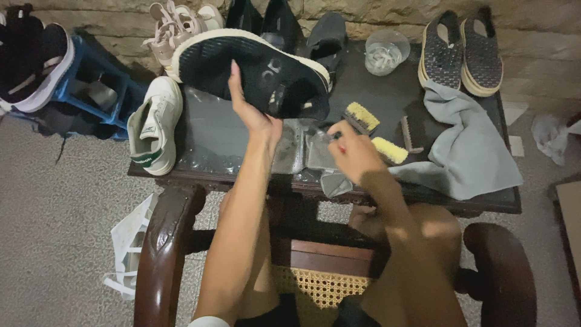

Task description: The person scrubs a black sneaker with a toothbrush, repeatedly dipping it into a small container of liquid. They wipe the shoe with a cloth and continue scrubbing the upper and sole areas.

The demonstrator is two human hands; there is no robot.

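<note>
At far left of the frame, dark sneakers (27, 57) rest on a blue stool (100, 79), with a white sneaker with green trim (154, 127) standing at the left edge of the dark, wet-looking table (242, 136). Just left of centre, the left hand (251, 112) is closed around a black knit sneaker with a white sole (254, 69), lifting it clear of the table and tilting it on its side — its upper looks dark and even, though whether it is damp cannot be told. At centre, the right hand (351, 151) is pinched narrowly on a small object too blurred to name, close beside a yellow-bristled brush (362, 117) and a second yellow brush (390, 149). The shoe appears to be mid-clean, not finished. To the right lie a grey towel (469, 148) and a clear plastic cup (386, 51) — and, at upper right, a pair of woven slip-ons (463, 51) against the stone wall.
</note>
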